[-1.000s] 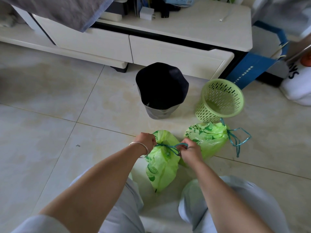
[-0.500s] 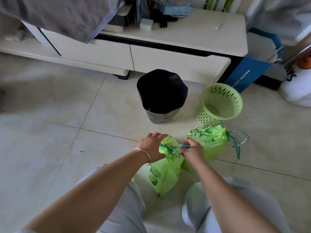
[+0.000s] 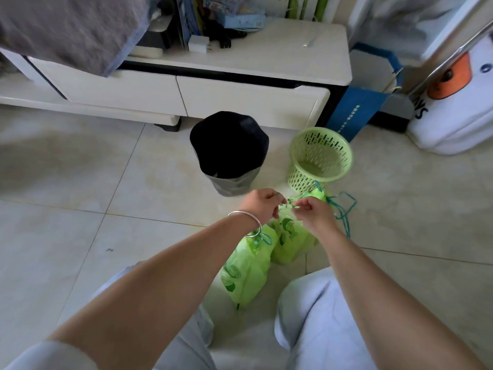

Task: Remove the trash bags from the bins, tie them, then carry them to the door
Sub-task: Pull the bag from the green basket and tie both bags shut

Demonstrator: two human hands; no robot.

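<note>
Two green trash bags lie on the floor tiles between my knees. The near bag [image 3: 246,271] has its teal drawstring [image 3: 262,238] knotted at the neck, and no hand touches it. The far bag [image 3: 290,243] lies beside it, with loose teal drawstring loops [image 3: 345,209] trailing to the right. My left hand [image 3: 260,204] and my right hand [image 3: 316,213] hover over the far bag's mouth, each pinching a short stretch of its drawstring [image 3: 293,206]. Behind them stand a grey bin with a black liner [image 3: 229,153] and an empty green slotted basket [image 3: 320,156].
A low white cabinet [image 3: 240,102] runs along the back, with a grey cloth [image 3: 72,30] hanging over its left part. A blue paper bag [image 3: 357,113] and a white bag with an orange print [image 3: 453,102] stand at the right. Open tiles lie to the left.
Both hands let go of the near bag's knotted drawstring and moved forward and right to the far bag's mouth. The near bag dropped back onto the floor.
</note>
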